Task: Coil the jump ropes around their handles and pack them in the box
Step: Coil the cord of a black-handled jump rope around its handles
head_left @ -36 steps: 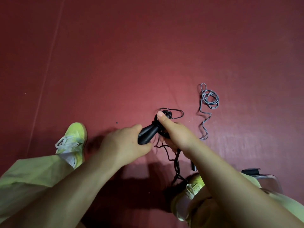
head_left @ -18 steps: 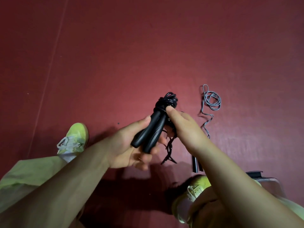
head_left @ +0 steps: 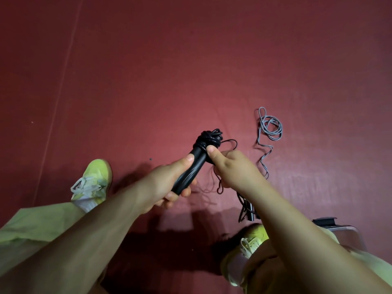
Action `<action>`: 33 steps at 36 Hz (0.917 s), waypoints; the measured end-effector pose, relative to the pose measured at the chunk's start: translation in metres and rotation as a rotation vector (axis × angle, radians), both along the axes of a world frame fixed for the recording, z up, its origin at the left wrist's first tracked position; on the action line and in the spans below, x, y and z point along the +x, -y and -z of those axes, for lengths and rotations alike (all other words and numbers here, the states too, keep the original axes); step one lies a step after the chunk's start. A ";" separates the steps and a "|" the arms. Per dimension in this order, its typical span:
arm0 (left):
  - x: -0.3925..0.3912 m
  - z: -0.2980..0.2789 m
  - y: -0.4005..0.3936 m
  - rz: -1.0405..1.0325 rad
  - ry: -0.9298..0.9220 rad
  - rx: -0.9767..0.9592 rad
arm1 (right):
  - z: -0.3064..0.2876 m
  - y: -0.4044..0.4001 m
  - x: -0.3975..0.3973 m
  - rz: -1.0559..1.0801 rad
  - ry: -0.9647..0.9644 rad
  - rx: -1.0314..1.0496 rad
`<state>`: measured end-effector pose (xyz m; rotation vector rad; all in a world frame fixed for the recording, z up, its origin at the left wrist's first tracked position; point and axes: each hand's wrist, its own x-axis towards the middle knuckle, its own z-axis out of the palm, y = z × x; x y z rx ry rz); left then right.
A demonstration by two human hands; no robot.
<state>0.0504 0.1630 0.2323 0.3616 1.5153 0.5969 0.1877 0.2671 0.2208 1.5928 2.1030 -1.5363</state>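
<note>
Left hand: the left hand [head_left: 161, 187] is wrapping its fingers round the lower part of the black handles [head_left: 192, 168], thumb lying along the top, gripping them tight and tilting them up and to the right.
Right hand: the right hand [head_left: 231, 166] is pinching at the coil, thumb tip pressing on the black rope [head_left: 209, 137] just where the wraps meet the handles; its other fingers are tucked behind, so I cannot tell how they are lying.
Black rope: it is sitting bunched in glossy loops around the upper end of the handles, in the air above the floor, with one thin loop sticking out to the right and a loose tail dangling below the right hand.
Grey rope: the grey jump rope [head_left: 269, 132] is lying uncoiled on the red floor [head_left: 191, 60], right of the hands and well apart from them, its strand snaking down toward the right forearm.
Dark handles on floor: a pair of dark handles [head_left: 248, 211] is lying just beside the right forearm; which rope they belong to I cannot tell.
Box: the box [head_left: 347, 232] is peeking out at the lower right, mostly hidden behind the arm.
Feet: yellow-green shoes, the left shoe [head_left: 93, 181] and the right shoe [head_left: 250, 242], are planted on the floor.
</note>
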 end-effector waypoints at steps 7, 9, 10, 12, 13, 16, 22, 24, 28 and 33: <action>-0.008 0.011 0.000 0.085 -0.357 0.080 | 0.001 0.006 -0.003 0.061 -0.127 -0.141; -0.010 0.013 0.004 0.147 -0.491 0.109 | 0.000 0.009 -0.004 0.073 -0.148 -0.204; -0.010 0.013 0.005 0.177 -0.540 0.111 | -0.001 0.009 -0.005 0.078 -0.146 -0.223; -0.008 0.011 0.007 0.209 -0.590 0.126 | -0.001 0.010 -0.006 0.104 -0.152 -0.250; -0.007 0.010 0.007 0.211 -0.607 0.144 | -0.001 0.009 -0.006 0.124 -0.164 -0.255; -0.005 0.011 0.008 0.195 -0.647 0.213 | -0.002 0.010 -0.006 0.174 -0.189 -0.238; -0.007 0.007 0.006 0.065 -0.195 0.161 | -0.007 0.008 -0.006 0.189 -0.298 -0.217; -0.008 0.001 0.005 -0.041 0.078 0.100 | -0.010 0.008 -0.006 0.193 -0.349 -0.206; -0.013 -0.010 0.008 -0.104 0.599 0.054 | -0.007 0.007 -0.008 0.209 -0.454 -0.248; -0.012 -0.005 0.012 -0.125 1.025 0.082 | -0.003 0.004 -0.009 0.176 -0.586 -0.403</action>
